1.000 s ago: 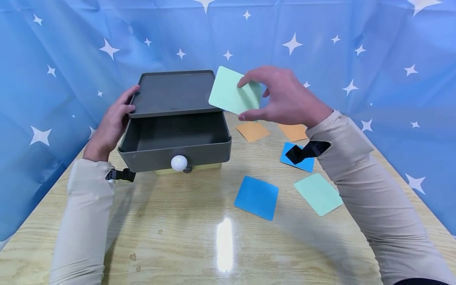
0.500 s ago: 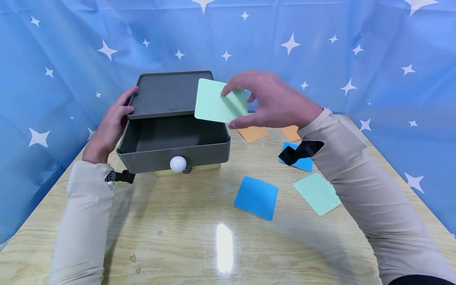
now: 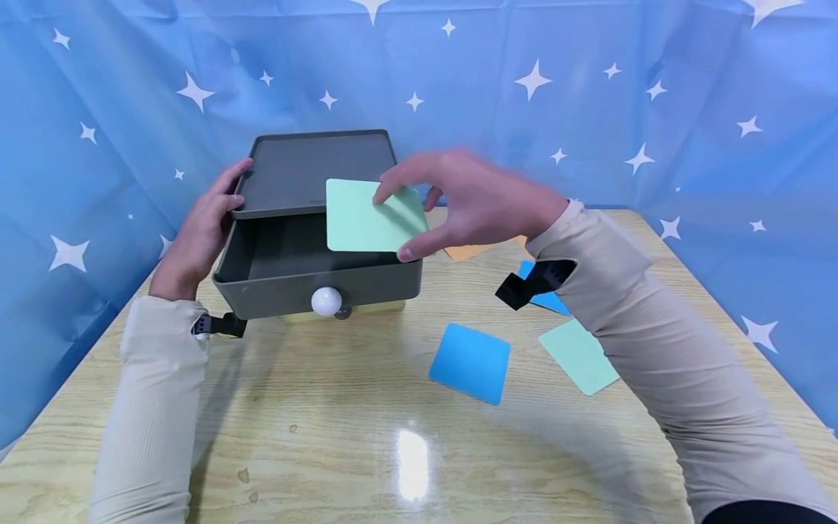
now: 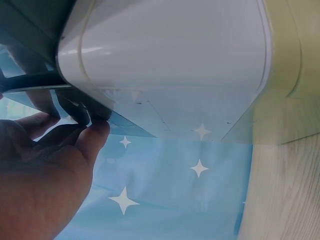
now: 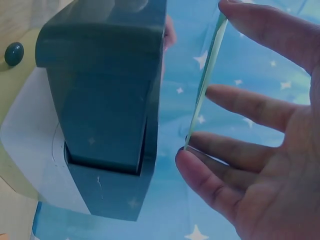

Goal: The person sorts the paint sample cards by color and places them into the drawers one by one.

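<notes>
A small cabinet has a dark grey top [image 3: 314, 167], a white layer [image 4: 170, 45] and a yellow one [image 4: 285, 30] below. Its grey upper drawer [image 3: 262, 295], with a white knob [image 3: 326, 300], is pulled out; the visible inside is bare. My left hand [image 3: 203, 233] rests against the cabinet's left side, fingertips at the top edge. With thumb and fingers on its edges, my right hand [image 3: 468, 200] pinches a light green card [image 3: 356, 218] that overlaps the drawer in the head view. A gap shows between card [image 5: 207, 75] and cabinet in the right wrist view.
Right of the cabinet, a blue card [image 3: 470, 364] and another light green card [image 3: 579, 356] lie on the wooden table [image 3: 327, 444]. A second blue card [image 3: 553, 300] and an orange card [image 3: 466, 252] are partly hidden by the right arm. A blue starred curtain [image 3: 471, 73] stands behind.
My right hand has carried the light green card left and down, from beside the cabinet's top to over the drawer, turning it more level. The left hand stays at the cabinet's side.
</notes>
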### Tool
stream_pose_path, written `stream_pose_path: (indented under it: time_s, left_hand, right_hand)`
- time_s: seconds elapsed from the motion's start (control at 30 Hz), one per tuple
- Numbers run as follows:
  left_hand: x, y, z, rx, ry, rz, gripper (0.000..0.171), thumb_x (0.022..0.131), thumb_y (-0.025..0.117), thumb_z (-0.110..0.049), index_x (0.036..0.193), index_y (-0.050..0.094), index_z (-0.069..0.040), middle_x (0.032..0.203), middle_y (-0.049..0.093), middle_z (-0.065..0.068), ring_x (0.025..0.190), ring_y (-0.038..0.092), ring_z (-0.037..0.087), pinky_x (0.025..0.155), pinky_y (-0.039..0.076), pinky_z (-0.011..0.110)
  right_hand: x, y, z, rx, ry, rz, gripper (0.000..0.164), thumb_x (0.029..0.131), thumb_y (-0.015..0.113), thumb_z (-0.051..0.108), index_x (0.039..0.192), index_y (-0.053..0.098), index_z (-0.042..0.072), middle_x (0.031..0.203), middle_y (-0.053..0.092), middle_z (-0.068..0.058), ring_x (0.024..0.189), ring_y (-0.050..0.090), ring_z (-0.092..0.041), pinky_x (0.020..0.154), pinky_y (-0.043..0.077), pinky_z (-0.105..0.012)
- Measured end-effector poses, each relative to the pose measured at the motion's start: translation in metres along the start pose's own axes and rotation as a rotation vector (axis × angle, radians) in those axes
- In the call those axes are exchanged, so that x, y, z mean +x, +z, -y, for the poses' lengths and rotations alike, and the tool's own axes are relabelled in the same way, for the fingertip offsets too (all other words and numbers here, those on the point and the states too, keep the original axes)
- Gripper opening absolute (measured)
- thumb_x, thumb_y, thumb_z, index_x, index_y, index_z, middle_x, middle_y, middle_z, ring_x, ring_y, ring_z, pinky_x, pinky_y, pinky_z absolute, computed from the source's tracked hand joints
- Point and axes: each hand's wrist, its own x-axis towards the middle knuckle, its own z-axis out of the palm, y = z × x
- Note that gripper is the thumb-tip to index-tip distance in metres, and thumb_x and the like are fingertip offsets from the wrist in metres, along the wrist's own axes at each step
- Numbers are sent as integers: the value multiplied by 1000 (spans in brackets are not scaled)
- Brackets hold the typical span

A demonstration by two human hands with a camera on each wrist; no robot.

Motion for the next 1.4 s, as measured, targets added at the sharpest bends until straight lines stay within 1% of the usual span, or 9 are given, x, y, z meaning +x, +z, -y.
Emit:
stream_pose_path:
  time_s: [0.07,0.17,0.37,0.67,0.77,1.0,1.23,1.4]
  left_hand:
    - [0,0,0,3,-1,-1,58,105,20,-25,163,14,-29,171,-1,-1,155,3,32,126,7,59]
    - [-1,0,0,2,1,-5,58,105,21,-25,163,14,-28,171,0,0,155,4,32,126,6,60]
    - [-2,1,-1,1,11,-10,58,105,21,-25,163,16,-27,171,1,0,154,4,32,125,5,61]
    - [-2,0,1,7,3,-10,58,105,21,-26,163,15,-28,171,1,1,154,5,33,125,7,60]
    - [-2,0,1,9,4,-9,58,105,21,-26,163,15,-28,171,1,1,153,5,33,125,7,61]
    - [0,-1,1,9,2,-2,58,105,21,-26,163,15,-29,171,1,1,153,5,33,125,9,59]
    - [1,0,0,8,-2,-1,58,105,21,-26,163,15,-29,171,1,1,153,6,33,124,12,57]
    - [-1,0,1,20,4,-7,58,105,21,-26,163,15,-29,171,1,1,153,5,33,125,9,59]
  right_hand:
    - [2,2,0,9,-8,11,54,77,85,30,127,66,20,142,58,1,124,54,-14,94,53,-35]
    - [5,6,-1,19,-16,22,55,78,85,28,128,65,19,142,57,1,128,51,-14,94,52,-35]
    - [9,9,0,0,-18,60,54,80,82,30,129,64,19,145,55,0,128,49,-15,95,53,-35]
    - [15,13,5,-29,-14,131,54,82,80,36,132,62,23,148,52,3,126,51,-14,96,51,-33]
    - [15,13,7,-21,-17,140,54,82,79,35,132,62,23,147,52,3,127,51,-14,96,50,-33]
    - [16,13,8,-18,-18,164,52,83,79,37,130,64,23,145,54,3,129,50,-13,94,52,-33]
    - [18,15,7,-17,-22,193,51,85,78,37,131,63,22,144,55,3,130,49,-13,96,52,-32]
    - [20,16,6,-20,-23,201,51,85,77,38,132,63,22,144,55,4,131,49,-12,96,51,-30]
